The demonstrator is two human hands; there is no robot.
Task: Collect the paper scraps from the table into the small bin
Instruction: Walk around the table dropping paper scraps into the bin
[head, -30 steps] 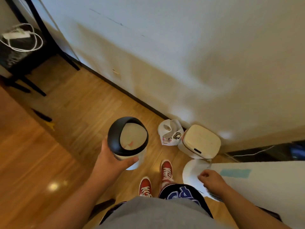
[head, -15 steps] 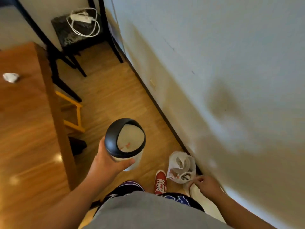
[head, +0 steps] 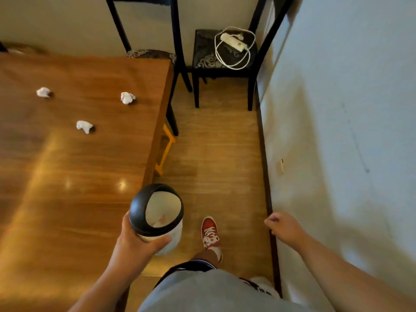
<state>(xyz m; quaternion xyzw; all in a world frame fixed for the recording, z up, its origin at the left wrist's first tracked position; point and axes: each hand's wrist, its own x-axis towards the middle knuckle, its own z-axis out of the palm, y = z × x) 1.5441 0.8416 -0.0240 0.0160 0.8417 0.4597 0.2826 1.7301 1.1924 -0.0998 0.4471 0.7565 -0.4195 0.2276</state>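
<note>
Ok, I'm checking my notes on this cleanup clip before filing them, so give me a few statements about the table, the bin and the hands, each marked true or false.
1. Three crumpled white paper scraps lie on the brown wooden table: one far left, one near the right edge, one closest to the person. True.
2. The left hand grips the small white bin with a black ring lid. True.
3. The right hand holds a paper scrap. False: it holds nothing.
4. The bin stands on the table. False: it is carried in the air beside the table's edge.
5. A white power strip with coiled cord lies on the black chair. True.
</note>
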